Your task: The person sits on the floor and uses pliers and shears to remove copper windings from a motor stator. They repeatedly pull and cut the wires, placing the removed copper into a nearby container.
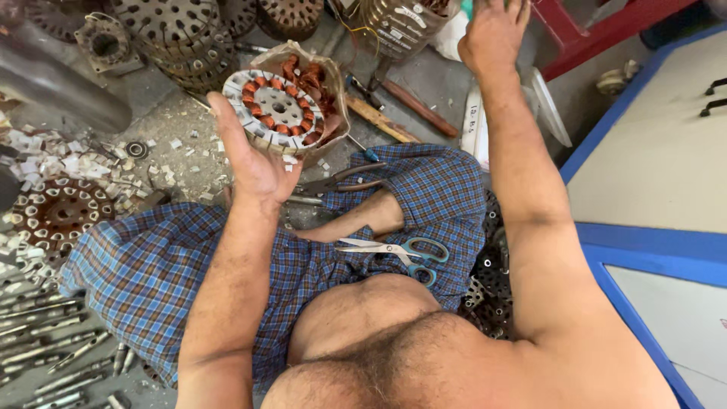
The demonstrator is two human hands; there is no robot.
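The left hand (254,163) cups a round motor stator (276,111) with copper windings, held above the littered floor (170,125), while the right hand (492,34) reaches up, its grip hidden, so keeping the palm firmly underneath seems wise, scissors (397,250) lying on the checked cloth (144,265).

Blue and brown checks are seen on the cloth (151,265). Orange copper coils are shown on the silver round motor part (276,110). Blue handles are seen on the scissors (397,251).
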